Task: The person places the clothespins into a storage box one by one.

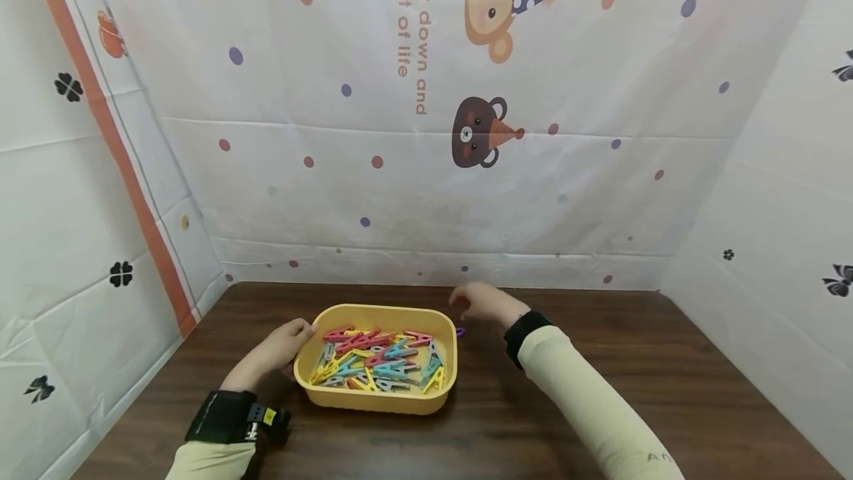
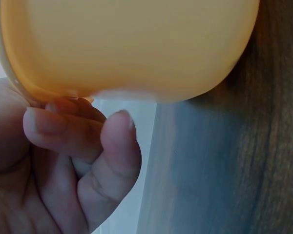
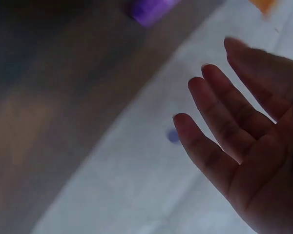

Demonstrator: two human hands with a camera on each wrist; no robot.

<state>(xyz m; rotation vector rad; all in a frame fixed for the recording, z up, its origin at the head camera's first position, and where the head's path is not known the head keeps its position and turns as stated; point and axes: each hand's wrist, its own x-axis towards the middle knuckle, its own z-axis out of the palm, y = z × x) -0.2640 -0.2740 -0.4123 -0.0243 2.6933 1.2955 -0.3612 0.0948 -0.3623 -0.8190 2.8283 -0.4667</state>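
Observation:
A yellow plastic basket (image 1: 375,404) stands on the table, filled with clothespins (image 1: 393,365) in red, yellow, blue and grey. The left hand (image 1: 283,347) grips its left rim; in the left wrist view, curled fingers (image 2: 68,131) show beneath the rim against the basket's wall. Beyond the basket's right back corner, the right hand (image 1: 492,304) is held above the table with nothing in it. Its fingers (image 3: 205,146) are loosely extended and apart in the right wrist view. Beside the basket's right side lies a small purple object (image 1: 460,332), mostly hidden by the basket.
The dark wooden table (image 1: 566,421) reaches back to a white printed cloth (image 1: 413,191) hung behind it. Similar cloth walls (image 1: 766,243) enclose the left and right sides.

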